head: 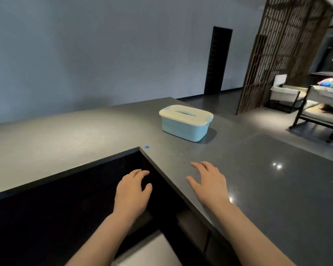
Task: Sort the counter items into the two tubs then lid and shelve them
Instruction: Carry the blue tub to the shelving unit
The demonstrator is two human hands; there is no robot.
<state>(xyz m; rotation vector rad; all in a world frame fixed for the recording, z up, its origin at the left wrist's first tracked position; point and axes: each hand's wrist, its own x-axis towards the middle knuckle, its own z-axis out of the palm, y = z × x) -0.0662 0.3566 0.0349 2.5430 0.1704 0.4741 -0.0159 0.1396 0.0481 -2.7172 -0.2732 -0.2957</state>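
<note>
Head view: lidded blue tub (184, 125) is seen on the counter (277, 189), well beyond both hands. Left hand (132, 191) and right hand (210, 182) are open, nothing held. Rigid, smooth plastic is judged; contents hidden, weight unknown. Grasping both short sides is advised.

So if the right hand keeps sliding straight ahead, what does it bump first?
Probably nothing soon: the right hand points up-left across bare counter, passing left of the blue tub, though depth is unclear.

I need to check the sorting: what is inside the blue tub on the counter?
Nothing inside shows. The blue tub stands on the counter with its cream lid on, and its walls are opaque, so any contents are hidden.
</note>
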